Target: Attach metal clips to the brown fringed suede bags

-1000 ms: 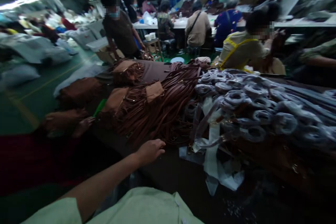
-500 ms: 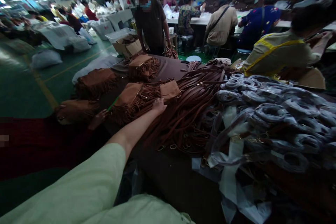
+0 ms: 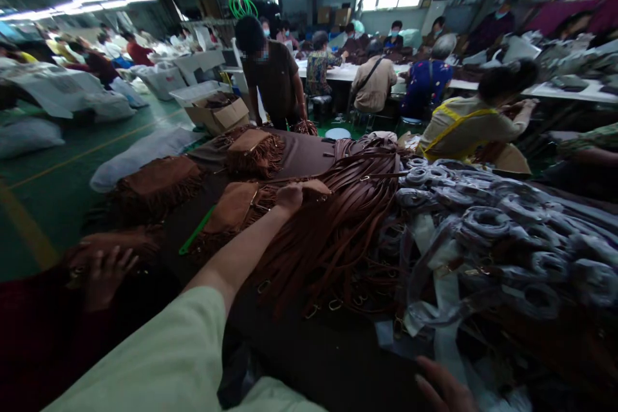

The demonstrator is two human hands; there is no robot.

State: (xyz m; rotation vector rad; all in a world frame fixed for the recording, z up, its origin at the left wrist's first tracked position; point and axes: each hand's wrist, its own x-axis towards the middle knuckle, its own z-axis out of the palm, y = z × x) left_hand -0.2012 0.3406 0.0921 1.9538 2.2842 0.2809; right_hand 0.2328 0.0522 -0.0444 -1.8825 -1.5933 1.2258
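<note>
Head view: left hand [image 3: 290, 196] outstretched over surface [image 3: 309, 151], resting on small tan suede pouch [image 3: 316, 188] at top of brown strap pile [image 3: 338, 232]; fingers curled over pouch edge, grip not confirmed. Right hand [image 3: 447, 389] at near edge, fingers only partly in frame, holding nothing visible. Fringed bags [image 3: 232, 206] lie along left edge, wrapped strap coils [image 3: 487, 219] toward right. Judgement: pouch reached, not yet lifted; pile largely unworked.

A pale green short sleeve [image 3: 159, 354] leaves the forearm bare.
</note>
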